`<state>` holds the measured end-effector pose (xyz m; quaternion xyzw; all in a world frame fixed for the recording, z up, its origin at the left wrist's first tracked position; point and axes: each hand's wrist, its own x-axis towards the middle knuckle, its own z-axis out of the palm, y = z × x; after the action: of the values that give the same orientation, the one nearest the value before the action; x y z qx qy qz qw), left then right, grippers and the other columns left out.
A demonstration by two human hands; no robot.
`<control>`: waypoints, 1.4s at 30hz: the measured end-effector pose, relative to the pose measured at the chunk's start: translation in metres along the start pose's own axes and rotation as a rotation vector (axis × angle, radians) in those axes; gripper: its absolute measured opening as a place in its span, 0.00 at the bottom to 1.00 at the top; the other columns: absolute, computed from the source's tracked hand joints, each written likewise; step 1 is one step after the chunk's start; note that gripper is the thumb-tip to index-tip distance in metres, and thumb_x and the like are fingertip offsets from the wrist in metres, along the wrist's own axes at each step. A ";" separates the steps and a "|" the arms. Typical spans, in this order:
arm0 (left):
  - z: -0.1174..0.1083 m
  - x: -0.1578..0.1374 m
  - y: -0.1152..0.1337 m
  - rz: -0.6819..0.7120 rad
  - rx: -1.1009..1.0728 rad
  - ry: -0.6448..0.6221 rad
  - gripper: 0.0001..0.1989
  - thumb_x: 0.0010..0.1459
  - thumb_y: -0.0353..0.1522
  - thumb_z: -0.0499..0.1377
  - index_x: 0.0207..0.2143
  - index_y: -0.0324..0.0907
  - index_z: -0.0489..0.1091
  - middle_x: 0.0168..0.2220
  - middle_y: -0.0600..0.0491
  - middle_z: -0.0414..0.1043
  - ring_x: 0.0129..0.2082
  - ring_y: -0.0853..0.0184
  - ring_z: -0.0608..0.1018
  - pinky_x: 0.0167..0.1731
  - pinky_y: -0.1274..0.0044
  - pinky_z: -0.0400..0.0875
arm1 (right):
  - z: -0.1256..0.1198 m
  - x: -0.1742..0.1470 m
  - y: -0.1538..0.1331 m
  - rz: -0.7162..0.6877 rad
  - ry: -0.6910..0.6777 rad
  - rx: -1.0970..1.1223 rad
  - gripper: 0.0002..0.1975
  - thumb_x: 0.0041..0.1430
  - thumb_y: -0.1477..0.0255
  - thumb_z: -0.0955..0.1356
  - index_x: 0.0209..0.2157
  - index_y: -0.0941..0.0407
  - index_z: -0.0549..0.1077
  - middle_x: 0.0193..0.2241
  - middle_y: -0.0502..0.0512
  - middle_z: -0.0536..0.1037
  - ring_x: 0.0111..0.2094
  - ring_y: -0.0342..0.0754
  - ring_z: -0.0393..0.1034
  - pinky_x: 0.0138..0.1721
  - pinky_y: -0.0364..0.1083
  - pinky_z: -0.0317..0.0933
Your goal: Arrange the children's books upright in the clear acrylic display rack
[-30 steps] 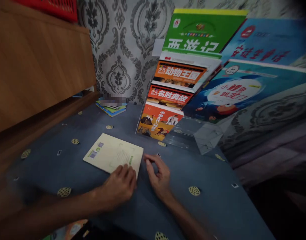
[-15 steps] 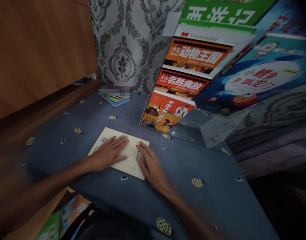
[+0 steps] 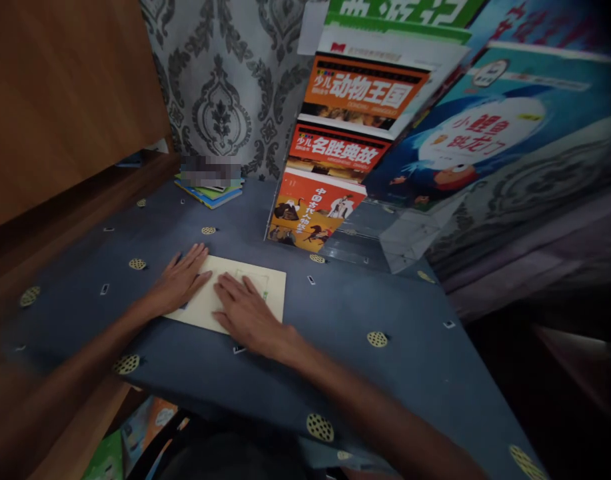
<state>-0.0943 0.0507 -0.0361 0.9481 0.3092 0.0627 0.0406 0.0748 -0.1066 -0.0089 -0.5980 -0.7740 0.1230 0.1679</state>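
Head view: I saw a cream booklet [image 3: 275, 293] lying flat on blue cloth [image 3: 405, 293], under the fingers [image 3: 231, 287].
Left hand [image 3: 179, 283]: stretched out, thumb apart, it covered the booklet's left end.
Right hand [image 3: 249, 315]: palm down, straightened fingers rested on its middle.
Book stack [image 3: 215, 197]: sat beyond the left fingertips.
Orange book [image 3: 315, 213]: stood beyond the right fingertips.

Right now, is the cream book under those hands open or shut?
Shut: the cream book lies flat, one cover showing, no spread pages. The left hand is over its left end, the right hand mid-cover.
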 end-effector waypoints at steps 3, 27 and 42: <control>0.003 0.000 -0.004 0.026 0.015 0.044 0.32 0.71 0.43 0.35 0.70 0.36 0.52 0.71 0.41 0.53 0.72 0.58 0.54 0.67 0.60 0.54 | 0.004 0.026 -0.005 -0.011 -0.010 -0.045 0.29 0.72 0.64 0.61 0.67 0.67 0.58 0.68 0.70 0.60 0.72 0.58 0.47 0.71 0.61 0.41; -0.024 -0.030 0.009 0.461 0.036 0.035 0.45 0.64 0.60 0.42 0.68 0.36 0.57 0.70 0.38 0.57 0.71 0.50 0.57 0.67 0.58 0.57 | -0.009 -0.077 0.023 0.191 0.025 -0.171 0.53 0.61 0.41 0.62 0.69 0.71 0.53 0.70 0.82 0.48 0.72 0.71 0.38 0.68 0.71 0.44; -0.027 -0.060 0.022 0.621 0.318 0.109 0.20 0.72 0.31 0.48 0.62 0.35 0.66 0.61 0.34 0.70 0.64 0.48 0.70 0.62 0.61 0.66 | -0.025 -0.084 0.026 0.115 -0.006 -0.219 0.44 0.61 0.49 0.69 0.68 0.64 0.59 0.68 0.77 0.57 0.70 0.69 0.50 0.67 0.69 0.47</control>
<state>-0.1340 -0.0013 -0.0130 0.9866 0.0135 0.0736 -0.1452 0.1269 -0.1817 -0.0055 -0.6558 -0.7477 0.0490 0.0918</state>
